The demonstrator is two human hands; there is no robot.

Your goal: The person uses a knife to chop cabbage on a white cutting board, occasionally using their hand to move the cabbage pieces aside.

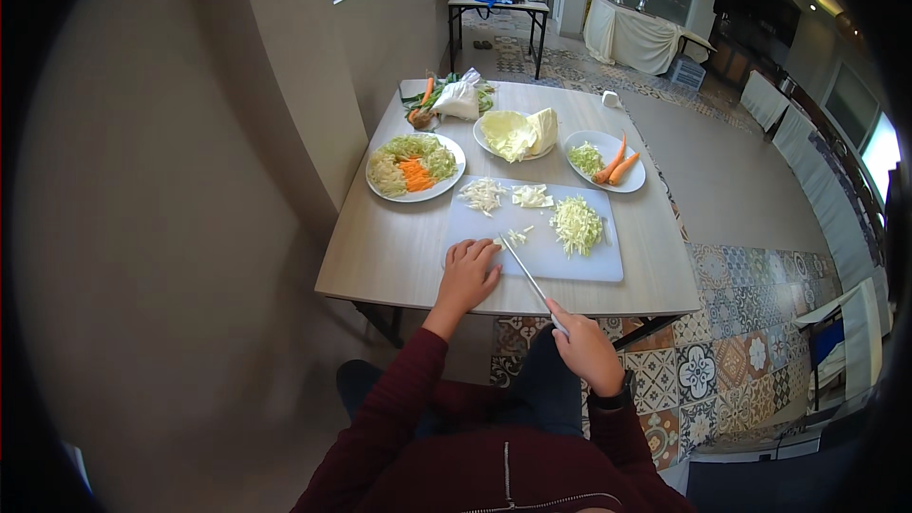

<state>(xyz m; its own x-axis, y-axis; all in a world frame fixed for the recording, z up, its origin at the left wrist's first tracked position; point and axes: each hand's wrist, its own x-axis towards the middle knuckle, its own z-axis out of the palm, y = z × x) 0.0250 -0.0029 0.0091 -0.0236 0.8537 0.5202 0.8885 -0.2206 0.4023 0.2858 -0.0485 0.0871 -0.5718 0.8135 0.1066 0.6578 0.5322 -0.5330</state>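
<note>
A white cutting board (565, 271) lies at the table's front edge. My right hand (587, 351) grips a kitchen knife (524, 271) by its light handle, the blade slanting forward and left over the board. Beside its tip, my left hand (465, 277) presses bent fingers on the board's left front; a pale sliver of cabbage (498, 241) shows at the fingertips, and the rest is covered. A few cut strips (519, 236) lie just beyond. Farther back are a pile of white strips (484, 195), stacked cabbage pieces (532, 196) and a bigger heap of shredded cabbage (577, 225).
Behind the board stand a plate of shredded vegetables (415, 169), a plate of cabbage leaves (516, 135) and a plate with carrots (617, 166). A plastic bag (459, 98) and greens sit at the far left corner. A wall (285, 85) rises close on the left.
</note>
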